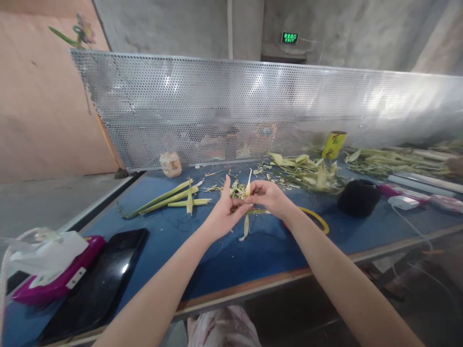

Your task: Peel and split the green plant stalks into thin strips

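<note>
Over the middle of the blue table, my two hands meet around a pale, husk-like leaf strip. Its thin tip points up, and a drooping piece hangs below my fingers. My right hand pinches the strip between thumb and fingertips. The fingers of my left hand are closed on the strip's lower part, with its thumb raised. Shredded leaf scraps lie just behind the hands. Green stalks rest to the left.
A perforated metal screen runs along the back. A leaf pile, yellow can, black yarn spool and yellow ring are at right. A black tablet, magenta tissue box and wrapped lump are at left.
</note>
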`<state>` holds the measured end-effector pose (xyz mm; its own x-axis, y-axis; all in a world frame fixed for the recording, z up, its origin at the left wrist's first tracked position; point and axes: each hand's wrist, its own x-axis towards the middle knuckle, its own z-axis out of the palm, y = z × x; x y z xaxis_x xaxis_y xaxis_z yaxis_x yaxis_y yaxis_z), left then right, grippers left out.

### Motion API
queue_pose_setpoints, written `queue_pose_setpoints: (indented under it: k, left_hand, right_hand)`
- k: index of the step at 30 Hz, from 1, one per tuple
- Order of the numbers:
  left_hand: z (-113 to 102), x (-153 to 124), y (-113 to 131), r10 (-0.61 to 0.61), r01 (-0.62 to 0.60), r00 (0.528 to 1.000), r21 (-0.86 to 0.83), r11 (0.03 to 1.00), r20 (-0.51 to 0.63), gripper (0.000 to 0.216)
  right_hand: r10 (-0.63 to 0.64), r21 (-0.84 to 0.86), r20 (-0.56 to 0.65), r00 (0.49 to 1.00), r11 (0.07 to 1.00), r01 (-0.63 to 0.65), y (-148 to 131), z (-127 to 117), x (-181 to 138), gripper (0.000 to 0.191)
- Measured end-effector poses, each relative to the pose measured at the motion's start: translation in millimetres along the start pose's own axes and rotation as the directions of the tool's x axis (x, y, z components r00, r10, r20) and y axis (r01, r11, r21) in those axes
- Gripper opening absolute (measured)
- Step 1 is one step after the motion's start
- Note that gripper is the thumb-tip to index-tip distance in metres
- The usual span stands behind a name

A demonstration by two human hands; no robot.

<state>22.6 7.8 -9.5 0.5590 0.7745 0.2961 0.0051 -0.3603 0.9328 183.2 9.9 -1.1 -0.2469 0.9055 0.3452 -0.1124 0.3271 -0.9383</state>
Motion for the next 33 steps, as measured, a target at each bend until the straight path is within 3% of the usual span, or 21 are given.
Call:
queue_pose_setpoints:
  k: [9, 22, 28, 33]
  left_hand:
    - [0.6, 1.9, 4.1, -0.039, 0.032, 0.998, -0.131, 0.991, -0.047, 0.104]
    - [4.9, 0.8, 9.8, -0.133, 0.108, 0.988, -0.278, 0.955, -0.075, 0.097]
    - [8.2, 1.0, 10.9, -0.189, 0.148, 0.972, -0.261, 0.954, -0.141, 0.098]
    - [7.5, 1.1, 8.4, -0.204, 0.160, 0.966, -0.251, 0.955, -0.160, 0.096]
  right_hand:
    - [0.007, 0.087, -0.061, 0.998, 0.996, -0.002, 2.3, 5.4, 2.0, 0.023]
    - [-0.078, 0.110, -0.284, 0.956, 0.987, 0.113, -1.3, 12.0, 3.4, 0.028]
    - [-0.024, 0.068, -0.178, 0.984, 0.997, 0.036, -1.1, 12.0, 3.4, 0.029]
    - [-0.080, -0.023, -0.206, 0.975, 0.997, 0.077, 1.2, 11.0, 5.2, 0.026]
